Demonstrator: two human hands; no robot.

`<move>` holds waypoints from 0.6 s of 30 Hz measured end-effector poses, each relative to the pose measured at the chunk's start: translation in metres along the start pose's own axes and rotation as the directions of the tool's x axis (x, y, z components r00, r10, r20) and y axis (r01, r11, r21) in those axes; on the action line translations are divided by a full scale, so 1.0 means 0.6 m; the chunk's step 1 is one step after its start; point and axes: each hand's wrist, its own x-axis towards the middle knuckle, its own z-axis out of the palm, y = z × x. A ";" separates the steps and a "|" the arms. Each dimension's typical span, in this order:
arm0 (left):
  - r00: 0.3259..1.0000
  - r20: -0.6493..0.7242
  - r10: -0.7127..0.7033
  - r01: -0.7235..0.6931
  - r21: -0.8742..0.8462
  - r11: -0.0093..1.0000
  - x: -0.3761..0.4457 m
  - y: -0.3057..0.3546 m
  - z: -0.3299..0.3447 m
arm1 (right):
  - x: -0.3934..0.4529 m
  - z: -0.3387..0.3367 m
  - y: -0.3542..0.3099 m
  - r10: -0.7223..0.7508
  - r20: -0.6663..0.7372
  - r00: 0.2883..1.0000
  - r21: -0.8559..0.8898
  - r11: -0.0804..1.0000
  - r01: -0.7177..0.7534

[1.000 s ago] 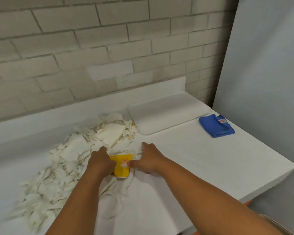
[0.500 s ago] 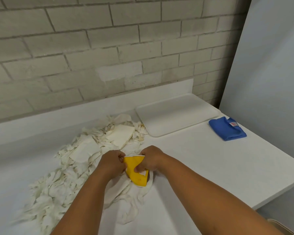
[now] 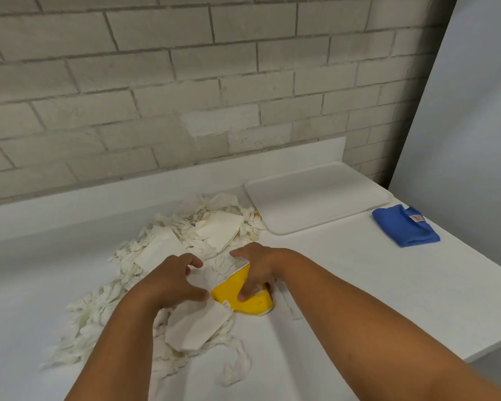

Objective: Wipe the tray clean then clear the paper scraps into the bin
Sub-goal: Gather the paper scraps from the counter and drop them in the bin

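Half a second ago both my hands were bunched on the yellow cup (image 3: 245, 295) at mid-frame; now my left hand (image 3: 172, 282) has let go of it and sits just left of the cup, fingers loosely curled over the scraps (image 3: 145, 287), holding nothing that I can see. My right hand (image 3: 256, 269) keeps the cup, fingers round its rim and thumb pressed on its side, with the cup tipped over, mouth toward the pile. The scraps lie spread from mid-frame to the lower left, a flat piece just below my left hand. The tray (image 3: 315, 198) lies bare at upper right, and the blue cloth (image 3: 404, 228) rests folded to its right, so I judge the wiping done. I read the cup as a scoop for the scraps. No bin is in view.
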 end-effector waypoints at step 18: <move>0.991 -0.131 -0.015 0.035 0.151 0.988 0.020 -0.028 0.036 | -0.070 -0.045 0.028 -0.070 0.004 0.998 -0.063 0.996 0.070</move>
